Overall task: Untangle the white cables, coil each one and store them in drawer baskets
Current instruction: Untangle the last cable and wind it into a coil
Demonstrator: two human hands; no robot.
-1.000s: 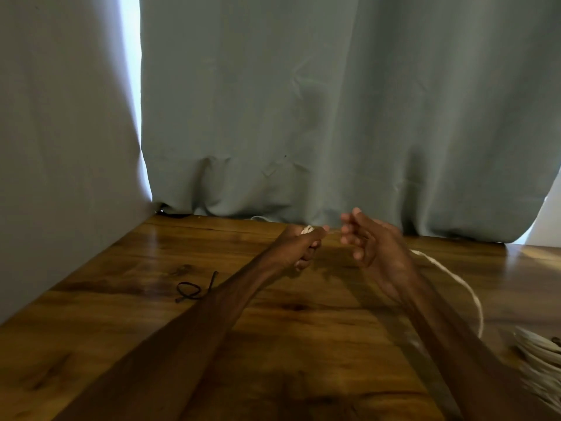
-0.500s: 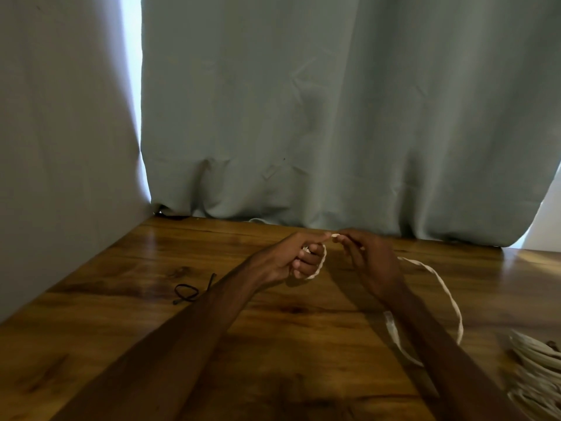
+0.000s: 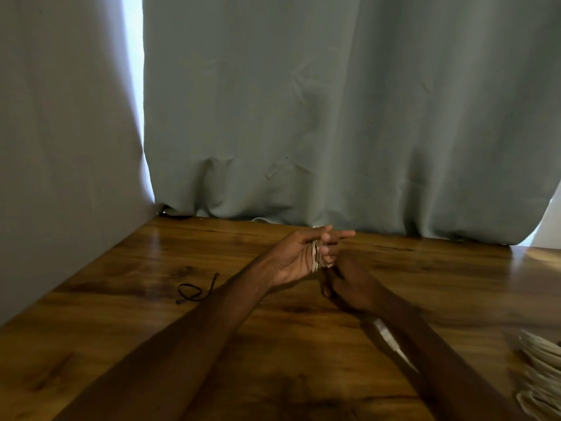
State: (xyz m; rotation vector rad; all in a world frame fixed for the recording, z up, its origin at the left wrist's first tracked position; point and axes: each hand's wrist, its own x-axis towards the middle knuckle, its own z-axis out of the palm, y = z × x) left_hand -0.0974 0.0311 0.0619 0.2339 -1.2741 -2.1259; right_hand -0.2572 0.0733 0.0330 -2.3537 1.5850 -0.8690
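Right of the black tie on the bench, the left hand curls round the coiled white cable; the right hand's grip there is too dark to tell.

Single view: a wide-angle head camera, worn by you. It faces forward and tilts down across the wooden table toward the grey-green curtain hanging along the table's far edge. The curtain takes the upper half of the frame and the tabletop the lower half.

Range is close. Both of your forearms enter from the bottom border and converge. Your left hand, holding the white cable, and your right hand sit just below and slightly right of frame centre.

The left border catches a second curtain panel. The right border clips a cable pile, so it is only partly in frame.
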